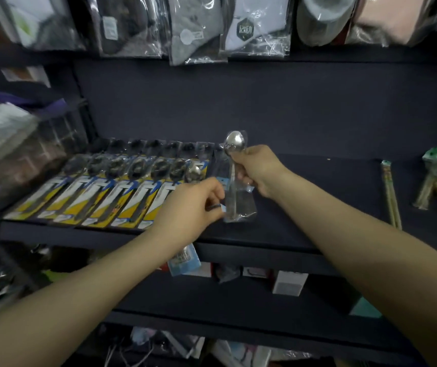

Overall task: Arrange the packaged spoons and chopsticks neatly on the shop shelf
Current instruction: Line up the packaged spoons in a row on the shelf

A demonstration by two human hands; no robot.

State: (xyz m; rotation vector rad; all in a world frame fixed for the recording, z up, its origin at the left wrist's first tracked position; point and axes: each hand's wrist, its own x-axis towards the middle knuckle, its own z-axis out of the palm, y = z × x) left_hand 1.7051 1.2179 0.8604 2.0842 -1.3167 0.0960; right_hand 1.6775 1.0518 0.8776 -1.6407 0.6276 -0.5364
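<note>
Spoons in clear plastic sleeves are what both hands are dealing with above the dark shelf (304, 207). The right hand (258, 170) is gripping one packaged spoon (234, 178) around its neck, just under the shiny bowl, which is sticking up past the knuckles while the sleeve is hanging down toward the shelf. The left hand (193, 205) is curling its fingers at the lower left edge of that sleeve, apparently pinching a blue label there; blur is making the exact contact hard to read. Another blue-labelled pack (184, 258) is showing below the left wrist, and whether that hand is carrying it I cannot tell.

To the left, a row of yellow-carded spoons (100, 197) is lying side by side on the shelf, overlapping a second row behind. One more bare-looking spoon bowl (193, 172) is sitting at the right end of that row. Well apart on the right, packaged chopsticks (392, 194) are lying lengthwise, with a looser bundle (436, 186) beyond them.

The held spoon is likely light and stiff, but its glossy wrap is probably slippery and crinkly, so gripping through the film onto the metal handle seems safer than pulling on the loose film. It appears to be heading for the bare stretch beside the yellow row.
</note>
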